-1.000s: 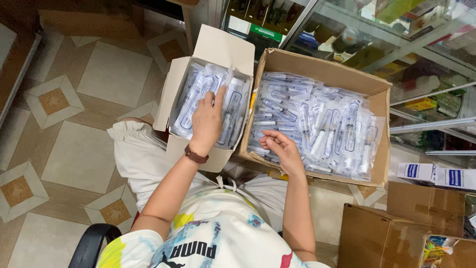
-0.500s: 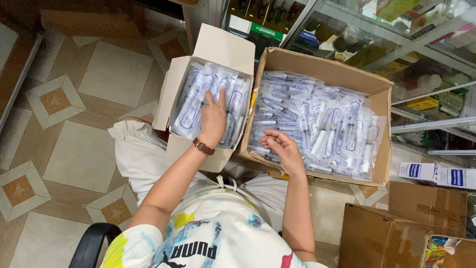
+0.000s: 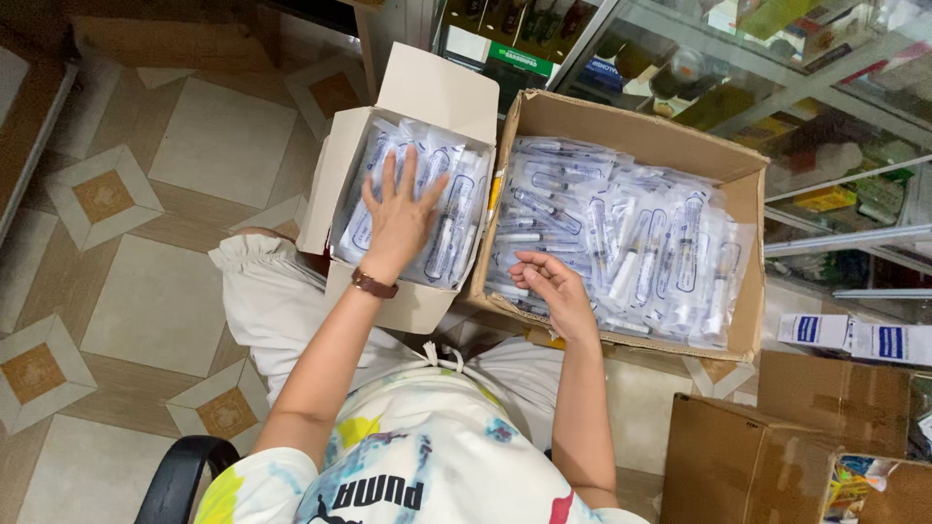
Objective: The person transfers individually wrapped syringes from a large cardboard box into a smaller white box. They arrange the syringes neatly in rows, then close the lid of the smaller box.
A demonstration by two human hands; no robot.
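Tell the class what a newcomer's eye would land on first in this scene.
The big brown carton at centre right, heaped with clear-wrapped syringes, stands out first. Beside it, the left hand lies spread flat on packets in a smaller white box, while the right hand curls at the carton's near edge.

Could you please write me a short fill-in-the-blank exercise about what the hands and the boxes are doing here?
1. The left hand lies flat, fingers spread, on the packets in the small ____ cardboard box.
2. The right hand reaches into the large ____ cardboard box of clear sealed syringe packets.
3. A brown band circles the ____ wrist.

Missing words: white; brown; left
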